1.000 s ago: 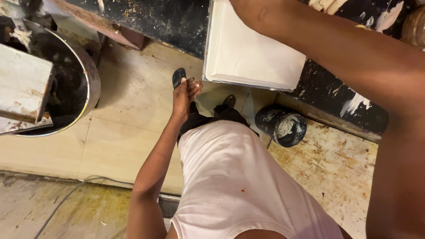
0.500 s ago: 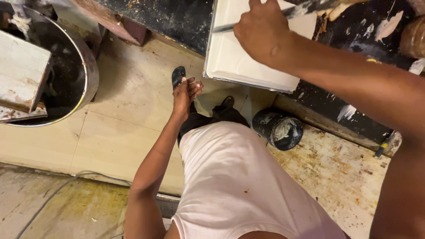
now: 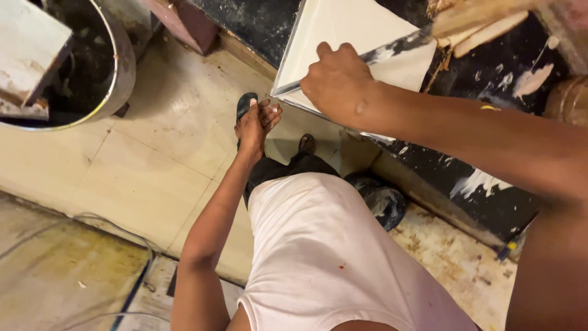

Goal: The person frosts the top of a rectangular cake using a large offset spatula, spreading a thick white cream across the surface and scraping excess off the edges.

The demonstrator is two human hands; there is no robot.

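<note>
head view, looking down. nearest, the person's white shirt [image 3: 331, 257] fills the lower centre. the left hand [image 3: 256, 125] hangs over the pale floor tiles [image 3: 122, 178], fingers loosely curled and holding nothing. beyond it, the right hand [image 3: 334, 83] is clenched around a long flat blade [image 3: 392, 49] whose axis runs up and to the right across the white panel [image 3: 343, 24]; the right hand is the nearer to both. a paint-smeared tin [image 3: 383, 199] stands by the feet, contents unclear. far left, a metal drum [image 3: 116, 73] holds a stained board [image 3: 30, 49].
</note>
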